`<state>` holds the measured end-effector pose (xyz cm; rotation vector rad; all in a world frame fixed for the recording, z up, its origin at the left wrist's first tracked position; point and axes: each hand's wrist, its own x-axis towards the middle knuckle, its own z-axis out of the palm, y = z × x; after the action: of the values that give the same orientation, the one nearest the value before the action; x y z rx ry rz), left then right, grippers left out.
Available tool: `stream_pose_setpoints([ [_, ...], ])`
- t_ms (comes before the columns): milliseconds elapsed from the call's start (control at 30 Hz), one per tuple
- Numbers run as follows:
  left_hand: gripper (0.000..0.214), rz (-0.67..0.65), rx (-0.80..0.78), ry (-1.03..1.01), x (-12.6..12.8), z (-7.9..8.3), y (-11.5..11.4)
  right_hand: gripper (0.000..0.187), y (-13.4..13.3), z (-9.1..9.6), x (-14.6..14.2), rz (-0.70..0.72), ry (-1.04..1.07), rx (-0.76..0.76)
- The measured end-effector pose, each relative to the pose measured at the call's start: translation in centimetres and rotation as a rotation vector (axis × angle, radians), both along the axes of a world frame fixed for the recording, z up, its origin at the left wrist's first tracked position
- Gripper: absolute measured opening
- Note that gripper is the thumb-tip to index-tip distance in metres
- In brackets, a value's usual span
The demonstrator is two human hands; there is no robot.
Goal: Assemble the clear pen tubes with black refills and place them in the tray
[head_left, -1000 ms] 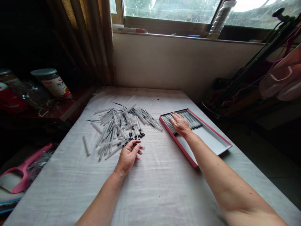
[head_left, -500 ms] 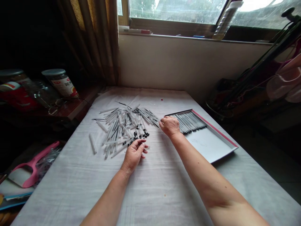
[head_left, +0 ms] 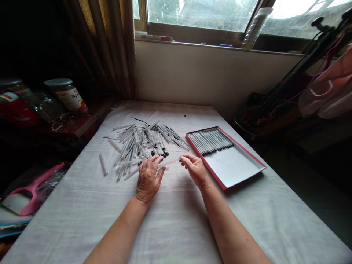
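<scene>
The right hand [head_left: 194, 169] is closed in a pinch, thumb against fingers, on 1 end of a clear tube [head_left: 172, 161]. That tube slants just above the cloth [head_left: 170, 223], its other end reaching the gap between the left hand's thumb and fingers. The left hand [head_left: 148, 175] is palm down and partly open, thumb spread away, fingers bent at the near edge of the pile [head_left: 132, 146], beside black caps [head_left: 165, 153]. Whether its fingertips grip anything, I cannot tell. 1 loose tube [head_left: 103, 164] lies apart, left of the pile. Right of both hands sits the box [head_left: 236, 167], pens [head_left: 211, 141] rowed across its far half, dark tips toward the person.
</scene>
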<state>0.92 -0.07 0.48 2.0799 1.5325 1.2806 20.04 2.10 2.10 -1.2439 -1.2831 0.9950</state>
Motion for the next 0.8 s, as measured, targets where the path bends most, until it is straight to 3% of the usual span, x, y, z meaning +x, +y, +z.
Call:
stream_pose_setpoints([
  [167,0.031,-0.053,-0.062,0.172,-1.7,-0.6,-0.8,0.037,0.2,-0.3,-0.5,0.127,-0.016,-0.038],
  [233,0.035,-0.043,-0.044,0.242,-2.7,-1.0,-1.3,0.035,0.9,-0.8,-0.3,0.048,-0.186,-0.013],
  [367,0.040,0.043,-0.030,0.327,-4.2,-1.5,-2.0,0.028,2.7,-0.9,-0.1,-0.189,-0.735,0.001],
  [467,0.036,0.018,-0.049,0.282,-4.4,-1.4,-2.0,0.031,3.9,-0.3,-0.2,-0.217,-1.040,-0.128],
  [567,0.032,-0.028,-0.091,0.167,-4.3,-1.3,-1.7,0.029,4.6,0.2,-0.3,-0.218,-1.208,-0.247],
  [800,0.039,-0.052,-0.275,-0.063,-4.8,-1.9,-0.6,0.026,4.5,0.4,-0.2,-0.244,-1.257,-0.307],
])
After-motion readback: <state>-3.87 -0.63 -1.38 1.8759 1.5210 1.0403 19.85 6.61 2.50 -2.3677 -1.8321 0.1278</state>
